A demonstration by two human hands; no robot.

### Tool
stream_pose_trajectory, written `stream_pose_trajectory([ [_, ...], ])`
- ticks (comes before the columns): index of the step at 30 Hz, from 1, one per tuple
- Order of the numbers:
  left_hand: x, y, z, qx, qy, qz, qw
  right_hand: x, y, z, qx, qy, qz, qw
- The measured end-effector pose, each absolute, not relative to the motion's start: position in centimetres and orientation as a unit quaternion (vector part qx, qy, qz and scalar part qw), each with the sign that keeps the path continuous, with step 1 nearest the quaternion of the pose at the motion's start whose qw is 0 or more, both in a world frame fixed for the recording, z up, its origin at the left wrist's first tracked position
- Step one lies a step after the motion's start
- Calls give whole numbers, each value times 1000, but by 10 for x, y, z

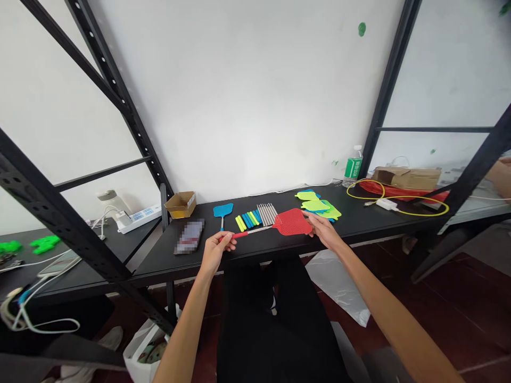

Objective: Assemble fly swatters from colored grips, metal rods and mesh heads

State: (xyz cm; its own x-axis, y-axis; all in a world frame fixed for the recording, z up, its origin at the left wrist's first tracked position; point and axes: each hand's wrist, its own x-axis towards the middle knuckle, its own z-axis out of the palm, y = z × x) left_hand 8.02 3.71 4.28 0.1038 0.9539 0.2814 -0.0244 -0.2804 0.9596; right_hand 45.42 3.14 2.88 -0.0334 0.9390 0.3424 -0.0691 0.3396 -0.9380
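A red fly swatter (294, 222) is held level above the front of the black table, between both hands. My left hand (217, 250) is closed round its red handle. With its fingers on the far edge of the mesh head, my right hand (321, 230) grips the other end. Behind the swatter lie a row of silver metal rods (266, 213) and a row of blue and yellow handles (248, 219). A blue fly swatter (223, 211) rests on the table beyond my left hand. Loose yellow and blue swatter heads (315, 204) are piled beyond my right hand.
A small cardboard box (180, 205) and a blurred-out phone-like object (189, 236) sit at the left. To the right stand a water bottle (353, 167), a yellow cable (423, 214) and a cardboard box (407, 177). Black shelf posts (123, 106) rise on both sides.
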Motion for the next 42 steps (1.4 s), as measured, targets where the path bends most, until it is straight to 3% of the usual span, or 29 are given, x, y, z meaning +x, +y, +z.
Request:
stream_pose_trajectory([
  [16,83,34,46,599,394,529,453,452,36,26,-383,-581,380,610],
  [42,74,40,38,631,394,516,425,457,29,32,-433,-605,391,543],
])
